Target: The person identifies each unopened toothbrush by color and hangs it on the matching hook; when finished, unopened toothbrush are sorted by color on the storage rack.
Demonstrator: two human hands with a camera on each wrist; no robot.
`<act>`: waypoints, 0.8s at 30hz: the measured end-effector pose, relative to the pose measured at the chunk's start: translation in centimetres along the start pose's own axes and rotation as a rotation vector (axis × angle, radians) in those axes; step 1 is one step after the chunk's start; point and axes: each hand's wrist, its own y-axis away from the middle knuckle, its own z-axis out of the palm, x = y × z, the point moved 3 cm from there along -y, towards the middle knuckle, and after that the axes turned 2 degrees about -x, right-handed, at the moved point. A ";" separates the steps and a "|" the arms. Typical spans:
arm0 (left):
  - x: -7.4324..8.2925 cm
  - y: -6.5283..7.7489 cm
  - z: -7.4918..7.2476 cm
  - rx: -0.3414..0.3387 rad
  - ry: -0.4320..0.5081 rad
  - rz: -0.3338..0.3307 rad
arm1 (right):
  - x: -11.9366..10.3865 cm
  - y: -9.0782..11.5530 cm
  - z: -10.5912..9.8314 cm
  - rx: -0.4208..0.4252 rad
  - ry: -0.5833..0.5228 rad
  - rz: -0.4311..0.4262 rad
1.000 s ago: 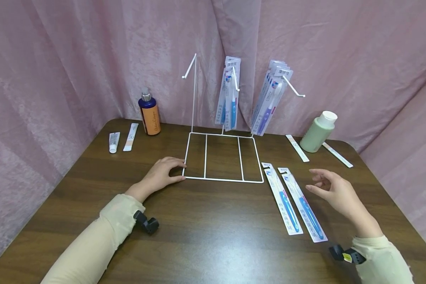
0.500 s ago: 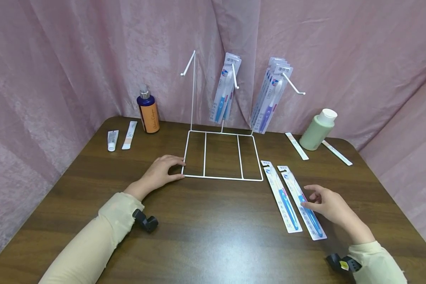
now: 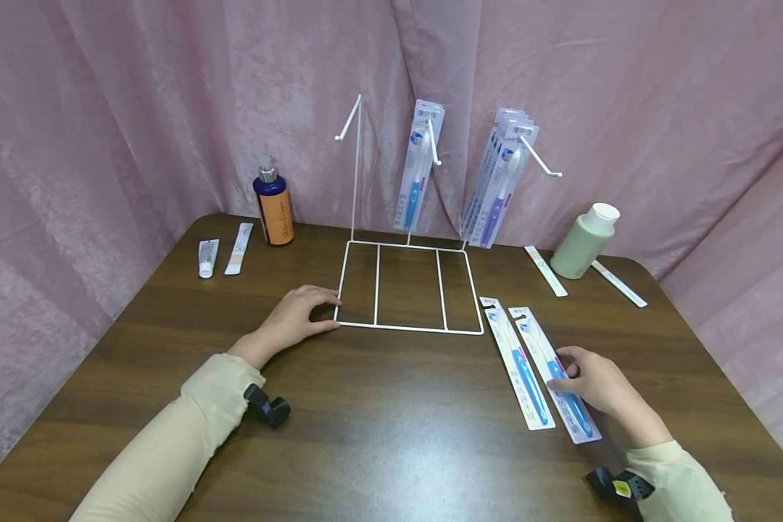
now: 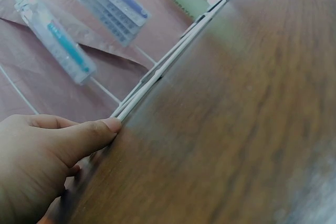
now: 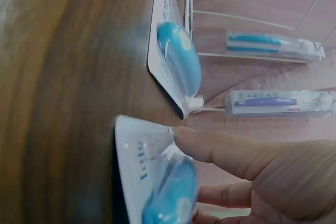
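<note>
My left hand [image 3: 290,319] holds the front left corner of a white wire display rack [image 3: 407,330], its thumb on the base wire in the left wrist view. Two packaged blue toothbrushes lie side by side on the table, right of the rack. My right hand [image 3: 600,388] pinches the outer packaged toothbrush [image 3: 538,342] by its edges, thumb at the left edge; the package lies on the table. The inner packaged toothbrush [image 3: 518,366] lies untouched. Blue packaged toothbrushes [image 3: 417,170] hang on the middle hook, several purple ones [image 3: 501,181] on the right hook. The left hook [image 3: 349,119] is bare.
On the left stand a blue-and-orange pump bottle [image 3: 275,210], a small tube [image 3: 207,257] and a slim sachet [image 3: 238,249]. A green bottle [image 3: 581,246] leans at the back right between two slim sachets [image 3: 545,271]. A pink curtain [image 3: 170,109] hangs behind the table.
My right hand has come down and left onto the outer packaged toothbrush and taken its edges. The blue packages on the middle hook have swung. My left hand stays at the rack.
</note>
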 end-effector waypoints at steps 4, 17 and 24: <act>0.1 0.0 0.1 -0.007 0.002 -0.004 | 0.3 0.2 0.0 -0.004 -0.040 -0.013; 0.2 0.1 0.2 0.000 -0.021 0.009 | 1.0 1.1 -1.9 0.047 -0.096 -0.038; 0.2 0.1 0.0 0.000 -0.020 0.004 | 0.1 1.3 -3.3 0.143 -0.086 -0.084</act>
